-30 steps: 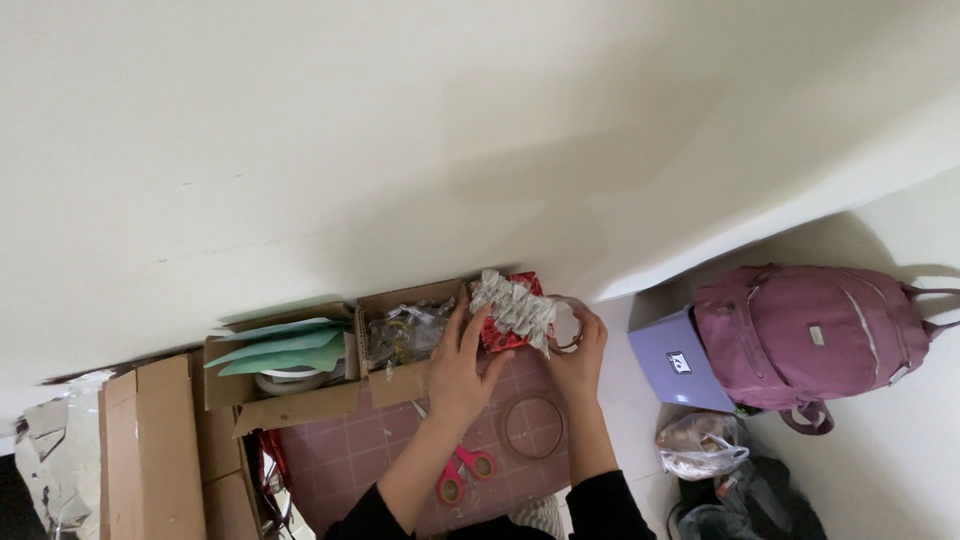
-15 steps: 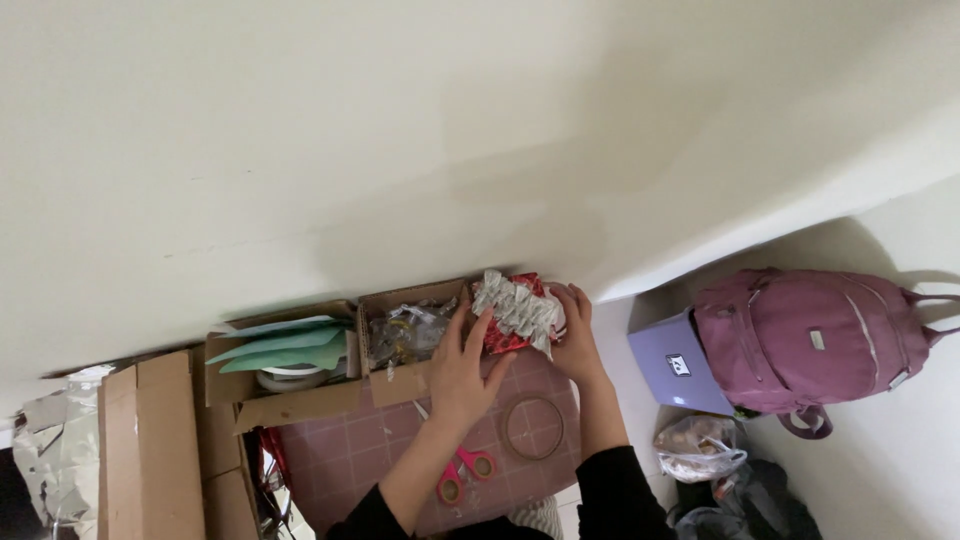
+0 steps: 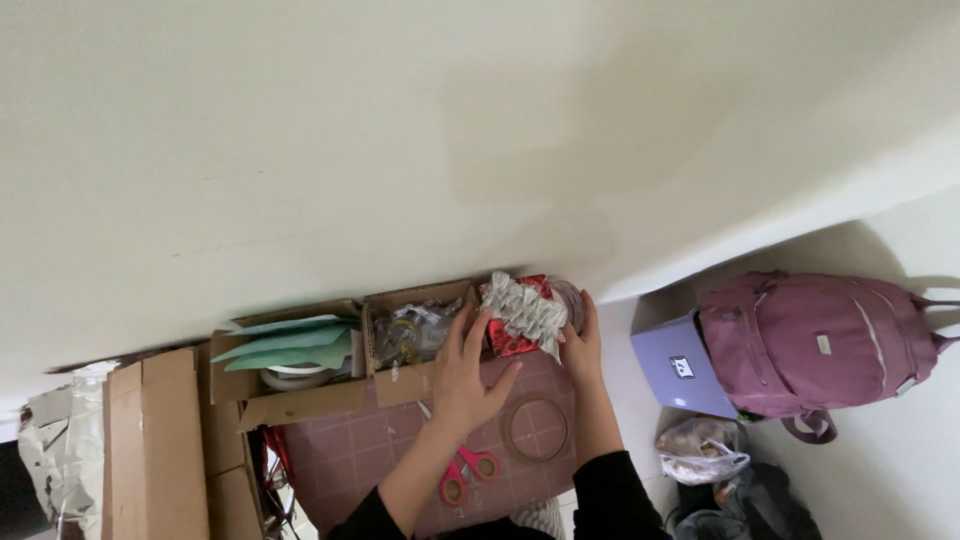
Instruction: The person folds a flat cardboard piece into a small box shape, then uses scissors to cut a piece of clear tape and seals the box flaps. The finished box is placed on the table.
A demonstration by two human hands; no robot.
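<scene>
A plain cream wall (image 3: 420, 130) fills most of the view, with a pink cutting mat (image 3: 350, 450) spread below it at about 6 o'clock. Both hands meet at the mat's far edge around a folded silver-and-red paper piece (image 3: 522, 312): the left hand (image 3: 468, 372) lies flat with fingers spread against its 8 o'clock side, and the right hand (image 3: 583, 345) cups it from 3 o'clock, so the two press it between them rather than closing around it. At 9 o'clock of the paper piece stands an open cardboard box (image 3: 405, 335) of clear wrappings, and further on another box with green paper sheets (image 3: 290, 345). Near the wrists lie red scissors (image 3: 465, 472) and a tape ring (image 3: 537, 428). A mauve backpack (image 3: 820, 345) sits at 3 o'clock.
</scene>
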